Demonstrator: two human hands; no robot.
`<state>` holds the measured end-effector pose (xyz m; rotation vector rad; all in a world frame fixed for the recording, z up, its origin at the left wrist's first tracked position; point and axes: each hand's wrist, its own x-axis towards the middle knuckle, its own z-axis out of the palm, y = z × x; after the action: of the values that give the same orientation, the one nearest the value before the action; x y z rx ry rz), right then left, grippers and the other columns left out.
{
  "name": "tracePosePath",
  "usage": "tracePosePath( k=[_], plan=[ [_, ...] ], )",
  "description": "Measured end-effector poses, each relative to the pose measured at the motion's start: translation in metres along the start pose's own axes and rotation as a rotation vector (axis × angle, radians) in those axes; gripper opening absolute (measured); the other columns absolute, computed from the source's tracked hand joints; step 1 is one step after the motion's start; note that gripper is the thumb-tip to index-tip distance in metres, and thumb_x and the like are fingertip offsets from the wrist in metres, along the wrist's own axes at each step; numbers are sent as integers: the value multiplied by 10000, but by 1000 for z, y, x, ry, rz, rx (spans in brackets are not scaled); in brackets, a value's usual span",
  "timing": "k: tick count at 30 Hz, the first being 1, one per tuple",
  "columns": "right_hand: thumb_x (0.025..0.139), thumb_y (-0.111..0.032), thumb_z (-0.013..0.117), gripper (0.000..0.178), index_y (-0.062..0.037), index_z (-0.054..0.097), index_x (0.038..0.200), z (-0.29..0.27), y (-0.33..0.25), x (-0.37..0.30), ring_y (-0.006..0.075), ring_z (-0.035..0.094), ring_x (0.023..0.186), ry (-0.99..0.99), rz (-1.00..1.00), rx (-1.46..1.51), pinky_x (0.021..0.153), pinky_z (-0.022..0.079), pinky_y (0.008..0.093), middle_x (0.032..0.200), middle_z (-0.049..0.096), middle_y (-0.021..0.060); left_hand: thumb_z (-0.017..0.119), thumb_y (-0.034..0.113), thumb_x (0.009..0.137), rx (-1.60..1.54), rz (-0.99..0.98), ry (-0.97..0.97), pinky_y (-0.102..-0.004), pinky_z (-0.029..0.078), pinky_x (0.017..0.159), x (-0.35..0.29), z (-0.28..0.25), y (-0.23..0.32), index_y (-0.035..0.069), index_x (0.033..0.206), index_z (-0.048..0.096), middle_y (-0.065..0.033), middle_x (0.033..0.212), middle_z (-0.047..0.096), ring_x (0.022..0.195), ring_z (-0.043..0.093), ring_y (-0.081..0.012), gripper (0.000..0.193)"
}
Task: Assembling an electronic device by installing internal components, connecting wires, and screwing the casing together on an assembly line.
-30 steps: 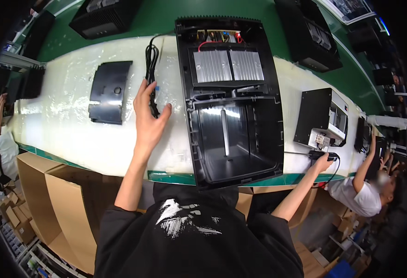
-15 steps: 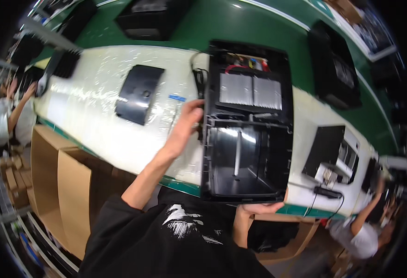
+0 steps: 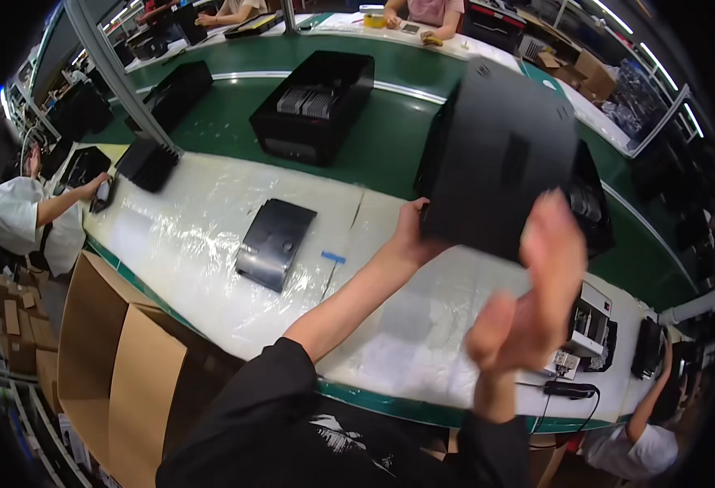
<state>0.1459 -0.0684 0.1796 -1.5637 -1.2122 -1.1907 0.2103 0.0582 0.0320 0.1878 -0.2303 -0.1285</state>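
A large black plastic housing (image 3: 496, 154) is raised and tilted above the far edge of the work table, its broad dark face toward me and slightly blurred. My left hand (image 3: 416, 237) grips it at the lower left corner, with some fingers hidden behind it. In front of its lower right part is my right hand (image 3: 536, 285), smeared by motion, fingers stretched upward and thumb apart, nothing in it. To the left, a curved black panel (image 3: 276, 244) lies on the plastic-covered white table (image 3: 390, 325), near a strip of blue tape (image 3: 333, 257).
Black units (image 3: 312, 106) stand on the green conveyor (image 3: 235, 114) beyond the table. An open cardboard box (image 3: 142, 382) is at lower left, a metal post (image 3: 121, 73) at far left. A black corded tool (image 3: 569, 390) lies at right. Co-workers (image 3: 36, 211) sit around.
The housing has gone from lying open-side up near me to raised, farther off, its broad face toward me. My right hand has come off its near edge; my left hand now grips its corner.
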Motion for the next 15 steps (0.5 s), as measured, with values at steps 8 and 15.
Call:
tracePosePath(
  k=[8,15],
  plan=[
    [764,-120,598,400,37,548,1128,0,-81,-238,361,490,1173,-539,841,-419,1038,281,484,1217,552,203,322,316,937,-237,96,307,-499,286,1064,141,25,-2,-59,1289,356,-257,1389,301,1302,289,-390,516],
    [741,-127,613,335,7,601,1048,-1,-83,-256,298,493,1185,-604,850,-414,1012,295,497,1215,555,182,327,290,925,-192,13,347,-451,372,1004,201,-49,34,-28,1205,474,-231,1286,415,1243,331,-373,448]
  ],
)
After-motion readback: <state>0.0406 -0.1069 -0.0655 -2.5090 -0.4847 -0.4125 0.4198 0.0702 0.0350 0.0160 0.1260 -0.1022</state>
